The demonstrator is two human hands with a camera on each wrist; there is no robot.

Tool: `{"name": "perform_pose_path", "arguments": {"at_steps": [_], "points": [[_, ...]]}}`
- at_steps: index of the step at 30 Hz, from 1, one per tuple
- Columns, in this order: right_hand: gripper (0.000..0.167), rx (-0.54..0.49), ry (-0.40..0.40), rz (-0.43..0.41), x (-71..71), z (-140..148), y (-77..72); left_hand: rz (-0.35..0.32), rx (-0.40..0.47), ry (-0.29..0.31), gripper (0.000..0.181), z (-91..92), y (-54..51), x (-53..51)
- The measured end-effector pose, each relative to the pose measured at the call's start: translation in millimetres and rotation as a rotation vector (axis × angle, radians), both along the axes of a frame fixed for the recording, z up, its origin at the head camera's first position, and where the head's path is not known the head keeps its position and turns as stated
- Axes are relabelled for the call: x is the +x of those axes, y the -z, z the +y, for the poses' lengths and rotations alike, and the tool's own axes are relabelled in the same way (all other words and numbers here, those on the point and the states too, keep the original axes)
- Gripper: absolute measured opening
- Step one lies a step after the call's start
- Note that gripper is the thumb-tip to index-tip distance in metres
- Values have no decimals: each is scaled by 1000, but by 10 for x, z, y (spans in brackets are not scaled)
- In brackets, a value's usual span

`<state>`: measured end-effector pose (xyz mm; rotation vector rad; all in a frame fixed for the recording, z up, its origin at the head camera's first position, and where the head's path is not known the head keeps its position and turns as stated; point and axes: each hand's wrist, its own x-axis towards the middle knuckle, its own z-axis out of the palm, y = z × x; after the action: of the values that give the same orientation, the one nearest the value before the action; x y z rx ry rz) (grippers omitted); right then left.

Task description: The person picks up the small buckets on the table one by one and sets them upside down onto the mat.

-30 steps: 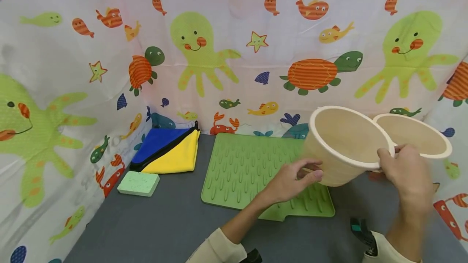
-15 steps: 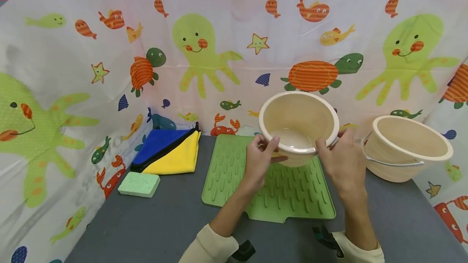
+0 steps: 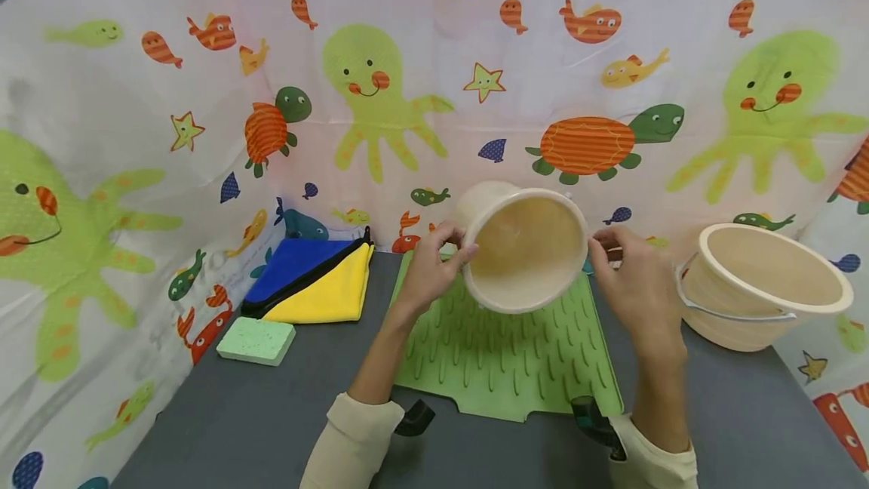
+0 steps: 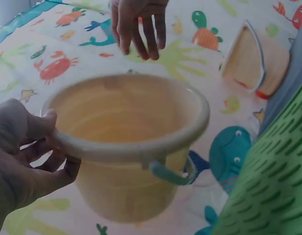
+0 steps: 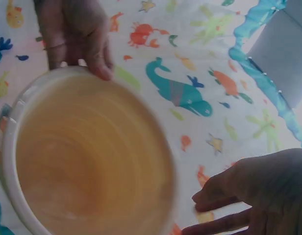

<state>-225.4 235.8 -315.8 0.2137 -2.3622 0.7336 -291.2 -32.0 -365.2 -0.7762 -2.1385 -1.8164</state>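
Tilted with its mouth towards the head camera, a cream bucket (image 3: 528, 255) is held in the air over the far part of the green mat (image 3: 502, 368). My left hand (image 3: 428, 270) pinches its rim on the left side; in the left wrist view the thumb of that hand (image 4: 18, 152) lies over the rim of the bucket (image 4: 126, 191), and a grey handle (image 4: 173, 174) hangs at its side. My right hand (image 3: 634, 285) is at the bucket's right, and the right wrist view shows its fingers (image 5: 219, 196) spread and apart from the bucket (image 5: 92, 161).
A second cream bucket (image 3: 729, 323) with a grey handle stands at the right of the dark table (image 3: 271, 429). At the left are a folded blue and yellow cloth (image 3: 322, 285) and a pale green sponge (image 3: 256, 340). A patterned curtain (image 3: 434, 59) hangs behind and at both sides.
The held bucket has come left from beside the second bucket and tipped, its mouth turned towards the head camera. My left hand has moved left with it; my right hand has let go of the rim.
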Motion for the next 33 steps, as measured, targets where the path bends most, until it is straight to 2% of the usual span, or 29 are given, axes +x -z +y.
{"name": "perform_pose_path", "arguments": {"at_steps": [2,5,7,9,11,14,19,26,29,33], "points": [[36,17,-84,73,-41,-83,40,18,-25,14,13,-63,-10,9],[60,101,-179,173,-129,-207,109,54,-44,-7,14,-136,-48,40],[63,139,-199,227,-179,-269,149,98,-67,-34,15,-167,-74,56],[58,168,-192,265,-219,-309,184,148,-93,-58,13,-187,-88,56],[50,177,-181,264,-234,-345,216,201,-119,-86,13,-218,-83,38],[43,207,-149,217,-242,-406,264,271,-140,-128,15,-301,-64,-4],[32,219,-119,154,-290,-524,351,334,-177,-174,19,-443,-25,-80],[19,231,-169,90,-396,-700,530,409,-231,-207,11,-641,11,-130],[17,230,-198,79,-442,-761,621,500,-291,-230,12,-715,22,-147],[15,234,-229,117,-541,-821,753,639,-365,-251,14,-795,48,-198]]}}
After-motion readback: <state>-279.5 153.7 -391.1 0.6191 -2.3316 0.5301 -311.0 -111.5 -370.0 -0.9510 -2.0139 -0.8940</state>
